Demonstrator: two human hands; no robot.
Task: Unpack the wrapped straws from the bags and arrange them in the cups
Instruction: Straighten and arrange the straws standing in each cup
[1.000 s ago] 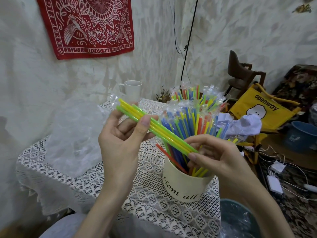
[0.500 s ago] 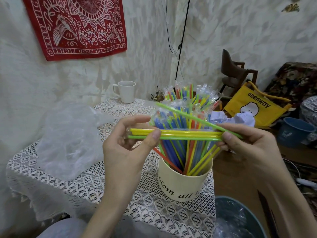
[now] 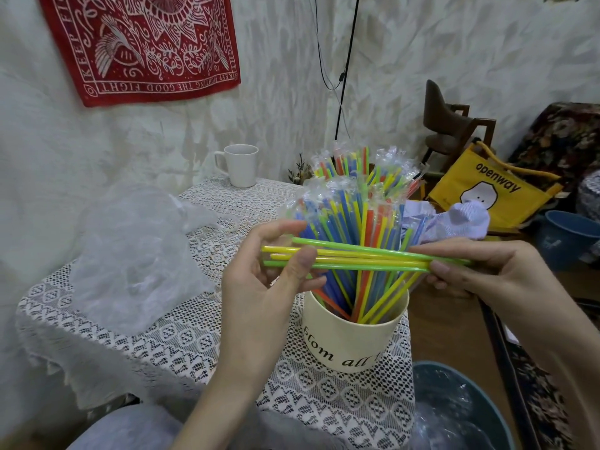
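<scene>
Left hand point(image 3: 269, 280) pinches one end of a small bundle of green and yellow straws point(image 3: 363, 257), thumb on top, fingers curled behind. Right hand point(image 3: 487, 271) clamps the other end; its fingertips are mostly hidden under the bundle. Bundle lies level, just above the cream cup point(image 3: 354, 339) packed with upright wrapped straws point(image 3: 350, 219). Cup lettering is cut off by its curve. Second cup behind, at 12 o'clock, is hidden except its straws. Crumpled clear bag point(image 3: 130, 254) at 9 o'clock. White mug point(image 3: 242, 165) at 11 o'clock.
</scene>
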